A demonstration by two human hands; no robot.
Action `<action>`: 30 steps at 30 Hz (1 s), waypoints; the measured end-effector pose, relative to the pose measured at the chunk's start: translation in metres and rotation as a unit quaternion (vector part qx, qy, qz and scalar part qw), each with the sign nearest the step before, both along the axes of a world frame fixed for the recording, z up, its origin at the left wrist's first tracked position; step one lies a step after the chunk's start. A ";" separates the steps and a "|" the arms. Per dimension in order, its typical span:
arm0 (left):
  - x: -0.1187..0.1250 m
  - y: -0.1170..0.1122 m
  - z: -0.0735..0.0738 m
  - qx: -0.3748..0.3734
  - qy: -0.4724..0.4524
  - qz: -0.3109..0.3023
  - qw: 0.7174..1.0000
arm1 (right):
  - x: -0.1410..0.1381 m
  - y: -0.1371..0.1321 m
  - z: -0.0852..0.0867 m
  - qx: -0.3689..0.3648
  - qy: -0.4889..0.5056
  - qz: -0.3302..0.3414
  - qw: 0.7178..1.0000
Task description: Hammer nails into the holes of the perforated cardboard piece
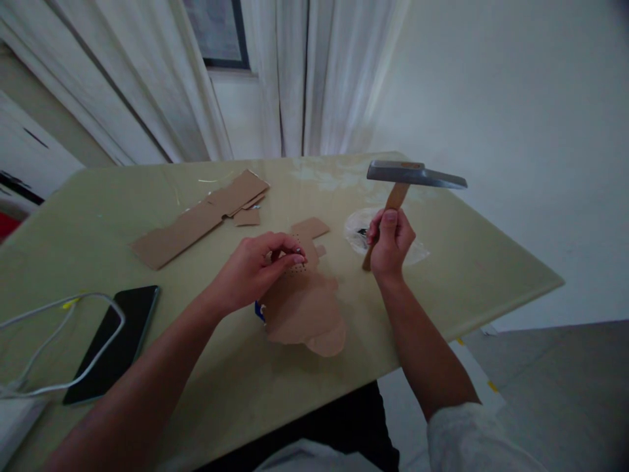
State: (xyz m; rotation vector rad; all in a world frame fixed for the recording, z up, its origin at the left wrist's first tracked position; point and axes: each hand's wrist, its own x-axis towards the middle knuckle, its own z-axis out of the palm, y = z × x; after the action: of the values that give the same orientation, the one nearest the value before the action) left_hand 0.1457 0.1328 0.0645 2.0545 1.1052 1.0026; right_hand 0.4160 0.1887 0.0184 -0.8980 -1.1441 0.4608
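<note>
My right hand [390, 241] is wrapped round the wooden handle of a hammer [413, 175], whose grey metal head is raised above the table. My left hand [259, 266] rests on a flattened piece of brown cardboard [304, 305] in the middle of the table, its fingertips pinched together on something small, possibly a nail. Several small dark holes dot the cardboard beside those fingertips.
A second flattened cardboard piece [199, 218] lies further back on the pale green table [466, 262]. A black phone [115, 341] and a white cable [59, 334] lie at the left. A white round patch [361, 229] sits behind the right hand. Curtains hang behind.
</note>
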 end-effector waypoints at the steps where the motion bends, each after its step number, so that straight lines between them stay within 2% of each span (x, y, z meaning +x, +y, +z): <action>1: -0.001 -0.003 -0.001 -0.002 -0.004 0.004 1.000 | 0.000 0.000 0.000 0.003 0.001 0.003 1.000; 8: -0.009 -0.009 -0.019 0.002 -0.027 0.031 0.999 | 0.000 -0.001 -0.003 -0.004 -0.006 0.004 1.000; 18: -0.005 -0.004 -0.026 -0.015 0.001 0.017 1.000 | -0.001 -0.002 -0.004 0.013 -0.001 0.032 0.999; 30: -0.009 -0.002 -0.029 0.002 0.018 0.002 1.000 | -0.002 -0.005 -0.003 -0.002 -0.017 0.012 1.000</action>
State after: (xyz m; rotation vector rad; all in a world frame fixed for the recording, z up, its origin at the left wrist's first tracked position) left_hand 0.1367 0.1309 0.0354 2.0805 1.1262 0.9740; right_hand 0.4143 0.1834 0.0157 -0.8986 -1.1859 0.4685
